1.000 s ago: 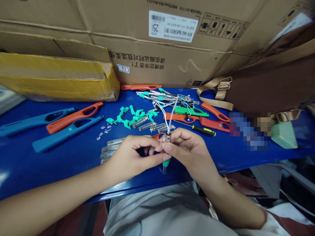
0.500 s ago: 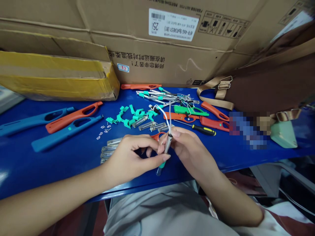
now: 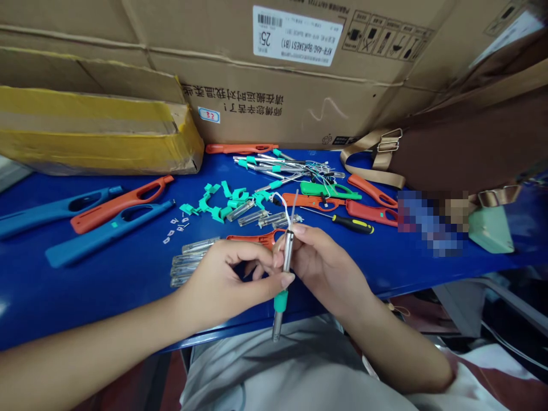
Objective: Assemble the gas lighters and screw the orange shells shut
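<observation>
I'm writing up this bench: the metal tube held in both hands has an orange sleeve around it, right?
The colour is wrong: the head view shows a green sleeve around the metal tube held in the left hand and right hand.

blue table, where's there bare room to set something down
Front left, the blue table is bare between the nearer blue casing and the left forearm. Another bare patch lies right of the right hand, below the screwdriver. The middle is crowded: teal clips, clear tubes, wired metal rods behind.
</observation>
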Available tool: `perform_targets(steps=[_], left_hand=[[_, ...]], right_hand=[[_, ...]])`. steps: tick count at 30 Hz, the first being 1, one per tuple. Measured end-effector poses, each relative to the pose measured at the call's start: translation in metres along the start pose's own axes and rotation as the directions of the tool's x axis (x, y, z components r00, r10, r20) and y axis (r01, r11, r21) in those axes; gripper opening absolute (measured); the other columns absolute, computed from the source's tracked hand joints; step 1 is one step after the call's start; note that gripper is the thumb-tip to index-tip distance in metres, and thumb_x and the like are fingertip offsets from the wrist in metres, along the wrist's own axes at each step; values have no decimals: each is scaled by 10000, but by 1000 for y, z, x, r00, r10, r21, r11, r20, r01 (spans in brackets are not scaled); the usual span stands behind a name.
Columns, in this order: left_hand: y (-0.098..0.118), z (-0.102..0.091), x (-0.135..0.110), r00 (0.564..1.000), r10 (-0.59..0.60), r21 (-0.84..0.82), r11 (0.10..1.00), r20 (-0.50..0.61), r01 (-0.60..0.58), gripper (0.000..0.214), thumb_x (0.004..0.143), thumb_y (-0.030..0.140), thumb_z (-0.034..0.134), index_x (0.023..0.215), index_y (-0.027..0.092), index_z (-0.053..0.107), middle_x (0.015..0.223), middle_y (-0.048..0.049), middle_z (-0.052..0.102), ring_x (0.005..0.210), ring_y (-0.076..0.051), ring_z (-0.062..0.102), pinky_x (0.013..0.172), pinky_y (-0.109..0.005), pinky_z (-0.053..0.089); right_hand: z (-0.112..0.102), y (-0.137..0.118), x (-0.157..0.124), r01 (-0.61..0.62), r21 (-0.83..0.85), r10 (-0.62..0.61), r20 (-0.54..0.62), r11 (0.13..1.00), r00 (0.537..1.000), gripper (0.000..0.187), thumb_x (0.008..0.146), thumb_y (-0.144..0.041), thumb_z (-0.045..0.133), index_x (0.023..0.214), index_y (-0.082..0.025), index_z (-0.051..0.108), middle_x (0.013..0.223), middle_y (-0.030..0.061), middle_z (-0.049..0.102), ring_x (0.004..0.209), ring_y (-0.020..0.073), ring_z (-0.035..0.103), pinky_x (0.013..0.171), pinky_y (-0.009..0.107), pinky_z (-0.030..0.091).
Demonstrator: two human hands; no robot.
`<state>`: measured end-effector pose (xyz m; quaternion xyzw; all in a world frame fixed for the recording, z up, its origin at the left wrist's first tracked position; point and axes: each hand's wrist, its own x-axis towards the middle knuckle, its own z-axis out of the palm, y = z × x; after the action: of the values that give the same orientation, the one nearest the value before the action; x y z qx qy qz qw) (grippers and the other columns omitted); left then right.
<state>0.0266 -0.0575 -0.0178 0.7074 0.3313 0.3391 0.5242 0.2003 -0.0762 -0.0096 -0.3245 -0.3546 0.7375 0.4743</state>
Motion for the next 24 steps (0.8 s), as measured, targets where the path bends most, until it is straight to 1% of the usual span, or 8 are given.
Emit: perform_targets(steps=[3, 8, 10, 12, 15, 18, 21, 24], left_hand=[[-1, -1, 2, 996, -68, -77, 994, 50, 71, 137, 828, 260, 751, 772, 135, 746, 650, -17, 692, 569, -111, 568, 539, -217, 454], [-2, -4, 4, 981, -124, -200, 968, 146, 152, 174, 873, 297, 724, 838, 136, 778, 765, -66, 767, 650, -162, 686, 611, -246, 546], [-3, -5, 4, 981, -114, -235, 960, 157, 149, 140, 880, 276, 719, 865, 152, 780, 804, -60, 781, 679, -163, 702, 648, -251, 568], [-4, -4, 3, 984, -98, -248, 960, 150, 133, 110, 881, 253, 715, 869, 161, 774, 814, -53, 786, 680, -156, 700, 661, -255, 575], [-4, -4, 2, 991, -85, -188, 977, 107, 104, 101, 869, 249, 725, 850, 160, 770, 756, -42, 768, 642, -144, 666, 621, -247, 547], [-4, -3, 2, 999, -30, -67, 997, 28, 32, 71, 827, 234, 765, 844, 165, 766, 713, -13, 732, 623, -119, 609, 608, -234, 507], [-4, -3, 1, 997, 73, 36, 997, -20, -72, 56, 806, 167, 768, 859, 180, 759, 743, 16, 722, 628, -90, 573, 630, -215, 492], [-1, -2, 1, 991, 128, 82, 989, -33, -125, 43, 817, 128, 742, 827, 170, 741, 725, 26, 700, 623, -77, 566, 618, -200, 480]], right_hand=[[-2, 1, 1, 7, 1, -7, -15, 1000, 1000, 394, 967, -397, 555, 714, -165, 750, 702, 35, 692, 711, 165, 664, 785, 303, 525], [-4, 1, 0, 48, -7, -48, -49, 999, 998, 307, 942, -440, 623, 816, -185, 737, 743, 22, 701, 694, 155, 644, 613, 260, 515], [-4, 0, -1, 61, -21, -62, -79, 998, 995, 259, 912, -437, 668, 872, -193, 745, 772, 17, 715, 699, 146, 641, 613, 253, 518], [-5, -1, -3, 76, -48, -81, -107, 996, 991, 224, 891, -415, 697, 921, -202, 762, 809, 15, 732, 734, 141, 652, 666, 254, 526], [-4, -4, -6, 116, -109, -130, -131, 987, 983, 195, 882, -387, 705, 932, -216, 781, 846, 17, 744, 787, 149, 666, 725, 265, 525], [-3, -7, -6, 136, -139, -153, -124, 981, 980, 209, 901, -390, 673, 875, -215, 784, 809, 13, 731, 738, 148, 656, 734, 281, 523], [-1, -8, -4, 109, -88, -117, -91, 990, 989, 235, 917, -362, 640, 810, -201, 773, 719, 6, 697, 676, 145, 639, 738, 295, 525], [0, -4, -2, 77, 26, -75, -79, 997, 994, 234, 894, -332, 628, 774, -185, 764, 724, 15, 683, 705, 154, 634, 755, 305, 524]])
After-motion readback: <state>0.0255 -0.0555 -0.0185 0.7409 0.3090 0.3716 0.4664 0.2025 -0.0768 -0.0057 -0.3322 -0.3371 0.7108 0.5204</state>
